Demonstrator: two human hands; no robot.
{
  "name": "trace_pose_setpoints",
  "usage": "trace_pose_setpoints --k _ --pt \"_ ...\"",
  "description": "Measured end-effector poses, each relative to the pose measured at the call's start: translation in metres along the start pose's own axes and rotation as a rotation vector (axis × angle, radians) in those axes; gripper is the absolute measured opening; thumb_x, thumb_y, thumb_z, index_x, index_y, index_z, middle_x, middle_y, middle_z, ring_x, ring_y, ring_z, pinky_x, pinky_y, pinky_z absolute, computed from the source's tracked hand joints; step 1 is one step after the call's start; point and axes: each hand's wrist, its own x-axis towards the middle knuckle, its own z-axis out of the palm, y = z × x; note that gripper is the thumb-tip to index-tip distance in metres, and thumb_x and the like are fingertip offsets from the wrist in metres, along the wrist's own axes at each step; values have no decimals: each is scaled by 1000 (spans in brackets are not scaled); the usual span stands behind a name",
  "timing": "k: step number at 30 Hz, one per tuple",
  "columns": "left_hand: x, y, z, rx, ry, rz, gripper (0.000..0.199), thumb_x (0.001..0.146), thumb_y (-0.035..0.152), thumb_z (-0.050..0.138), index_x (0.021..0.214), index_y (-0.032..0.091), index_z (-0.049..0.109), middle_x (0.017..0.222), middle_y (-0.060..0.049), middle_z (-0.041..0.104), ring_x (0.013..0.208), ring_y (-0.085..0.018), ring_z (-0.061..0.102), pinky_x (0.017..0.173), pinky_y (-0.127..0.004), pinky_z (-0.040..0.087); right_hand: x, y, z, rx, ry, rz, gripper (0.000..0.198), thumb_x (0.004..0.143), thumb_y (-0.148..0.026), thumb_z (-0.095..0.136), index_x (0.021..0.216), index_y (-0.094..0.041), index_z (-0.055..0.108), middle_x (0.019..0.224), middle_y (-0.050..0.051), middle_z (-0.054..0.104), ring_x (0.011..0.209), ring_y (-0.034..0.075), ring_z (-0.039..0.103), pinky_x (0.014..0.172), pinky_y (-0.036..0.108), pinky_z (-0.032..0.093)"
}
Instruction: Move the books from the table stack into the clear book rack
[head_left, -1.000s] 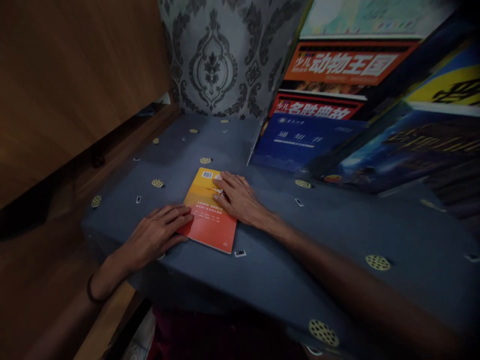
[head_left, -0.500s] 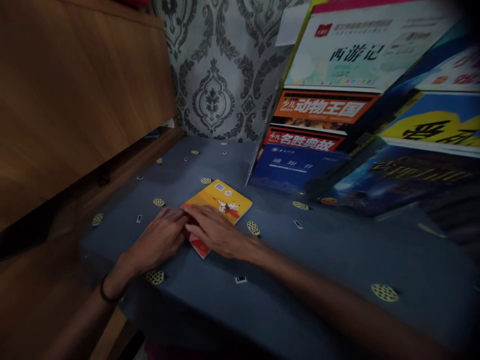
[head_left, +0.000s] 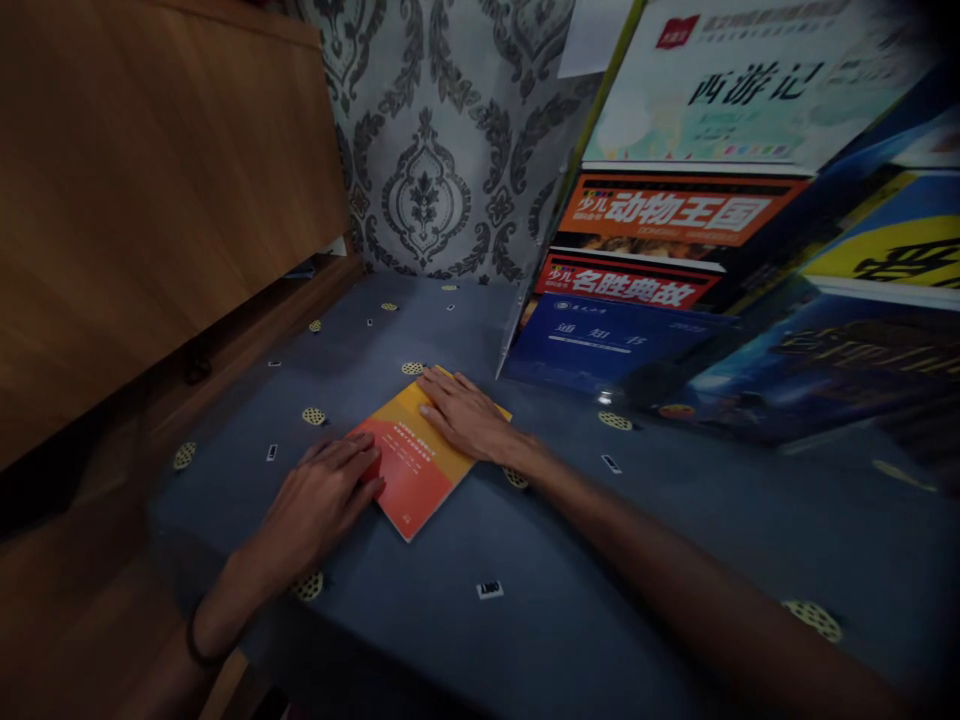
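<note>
A thin book [head_left: 416, 485] with an orange, red and yellow cover lies flat on the grey-blue tablecloth [head_left: 555, 530]. Small white print shows across its middle. My left hand [head_left: 319, 495], with a dark band at the wrist, rests on the book's left edge, fingers extended. Across the upper right part of the book, my right hand [head_left: 469, 415] lies flat with its fingers stretched out, covering much of the yellow area. Neither hand grips the book.
A rack [head_left: 517, 330] of upright books stands at the right, including a blue one [head_left: 600, 345] low in front and a white one [head_left: 735, 90] on top. A wooden cabinet [head_left: 165, 160] borders the left side. Patterned wallpaper [head_left: 424, 190] covers the wall behind.
My right hand has moved up and right over the book, away from my left hand, uncovering the printed middle. My left hand has shifted slightly down and left. The view has turned slightly.
</note>
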Motion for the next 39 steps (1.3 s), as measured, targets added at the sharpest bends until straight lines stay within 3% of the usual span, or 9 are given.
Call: trace_pose_setpoints --k 3,7,13,15,18,22,31,35,39 --pt "2 3 1 2 42 -23 38 104 40 40 126 22 65 137 -11 65 125 -27 63 110 -53 47 0 3 -1 -28 -3 14 54 105 -34 32 150 -7 42 160 19 38 153 26 27 123 54 24" --pt "7 0 2 -28 -46 -77 45 105 42 37 139 19 56 149 -12 55 135 -27 54 117 -56 37 -1 1 2 -36 22 25 52 104 -34 33 151 -12 42 161 16 38 152 26 28 122 54 25" --pt "25 -40 10 -203 -81 -201 54 104 46 31 143 16 52 151 -13 52 145 -25 44 121 -48 33 -3 2 4 -22 73 -7 46 103 -30 37 143 -13 52 155 16 48 149 27 36 121 55 26" --pt "32 -55 13 -225 -100 -215 54 102 49 35 140 17 57 153 -13 51 147 -27 40 121 -50 30 -7 -7 5 -7 110 -77 40 102 -26 39 133 -14 61 145 15 59 143 26 45 121 54 27" --pt "41 -70 14 -309 -156 -162 51 100 49 40 135 18 62 153 -13 49 148 -27 38 120 -49 30 -16 -32 9 45 105 -307 35 104 -27 40 122 -17 68 134 12 66 131 25 55 116 50 35" --pt "43 -77 15 -405 -155 -116 50 100 50 43 133 19 65 154 -14 48 147 -27 38 120 -48 29 -25 -63 14 45 43 -492 35 104 -34 45 129 -22 66 130 11 64 122 25 54 107 47 43" --pt "43 -74 13 -397 -134 -104 51 99 50 44 129 17 67 150 -16 52 141 -29 44 117 -48 33 -69 -55 3 139 28 -498 31 103 -32 49 128 -30 67 134 10 60 126 26 50 106 52 46" --pt "47 -61 4 -254 -132 -60 47 100 47 37 120 20 70 127 -11 66 119 -26 58 105 -43 43 -96 -40 6 170 158 -435 29 103 -27 49 124 -32 68 130 8 63 122 25 54 102 52 48" --pt "62 -37 -4 -102 -171 -130 55 100 55 32 107 17 70 103 -11 67 97 -26 61 85 -37 46 -105 -24 9 171 298 -301 26 102 -26 51 118 -29 71 116 8 67 111 24 59 95 49 51"
